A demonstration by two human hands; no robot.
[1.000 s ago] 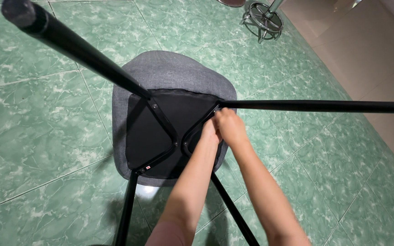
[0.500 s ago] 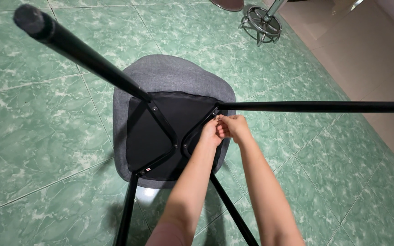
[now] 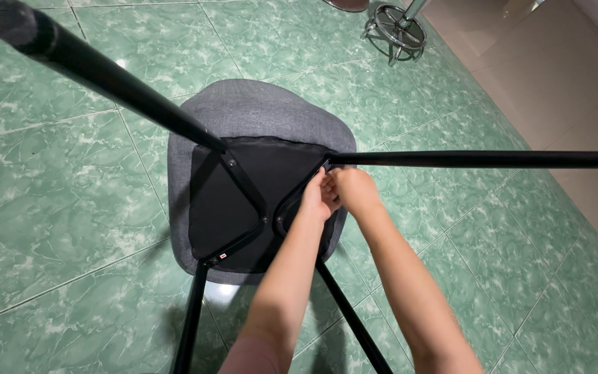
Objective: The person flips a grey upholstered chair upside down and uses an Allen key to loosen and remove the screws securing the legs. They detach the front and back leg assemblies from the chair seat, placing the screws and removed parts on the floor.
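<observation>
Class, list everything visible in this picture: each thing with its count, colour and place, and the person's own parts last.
Upturned chair seat: one, grey fabric with black underside, lying on the floor at centre.
Chair legs: four, black metal, splaying up from the seat's underside toward the camera.
Floor tiles: many, green marbled, all around the chair.
Beige floor: one area, top right.
Metal stool base: one, chrome, top edge.
Left hand: one, at the base of the right-pointing leg.
Right hand: one, pressed against the left hand there.
</observation>
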